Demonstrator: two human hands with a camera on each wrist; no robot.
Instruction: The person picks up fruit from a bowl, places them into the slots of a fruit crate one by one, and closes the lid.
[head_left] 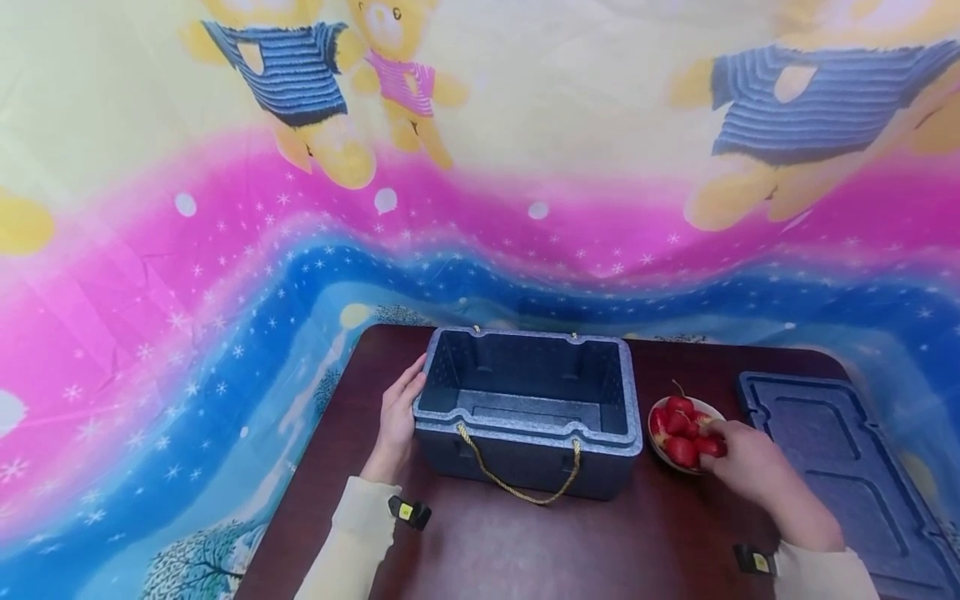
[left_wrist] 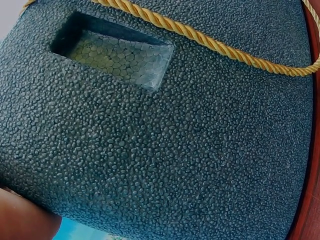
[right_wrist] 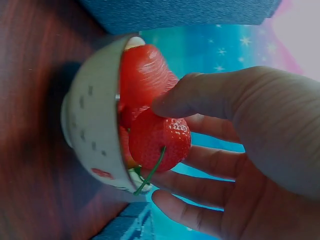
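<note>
Tabletop (head_left: 487, 546) fills lower centre: left hand (head_left: 396, 417), fingers straight, touches box (head_left: 525, 467); lower right, right hand (head_left: 750, 467) pinches strawberry (right_wrist: 155, 142).

The strawberry (right_wrist: 152, 137) is red, the bowl (right_wrist: 97, 120) pale (grey-dashed).

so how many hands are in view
2: the left hand rests against the left end of the dark box, the right hand pinches a red fruit at the bowl.

My head cam looks forward and down on the bench (head_left: 525, 554). Left wrist cam sits close to the box (left_wrist: 175, 150), tilted; right wrist cam catches the bowl (right_wrist: 95, 115) side-on, near, rolled sideways. Head view shares both.
</note>
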